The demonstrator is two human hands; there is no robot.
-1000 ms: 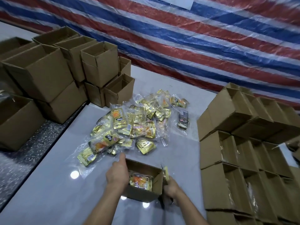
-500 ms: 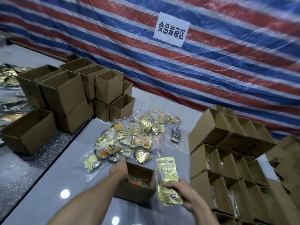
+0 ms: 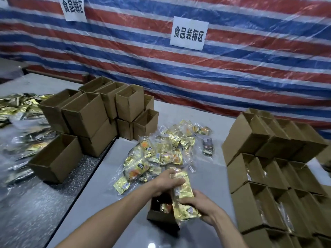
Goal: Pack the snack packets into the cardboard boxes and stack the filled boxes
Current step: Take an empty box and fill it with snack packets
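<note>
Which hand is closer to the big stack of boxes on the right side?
Right. The right hand, gripping the near end of the gold packet, sits just left of the stack of boxes; the left hand holds the packet's far end, further left.

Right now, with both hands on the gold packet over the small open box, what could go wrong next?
1. The gold packet looks longer than the opening of the small box, which already holds an orange packet; pushed in, it may crumple or jam.
2. The left hand and right hand both grip the packet, so nothing steadies the box; it could slide or tip.
3. The box stack stands near the right forearm and might be knocked.
</note>
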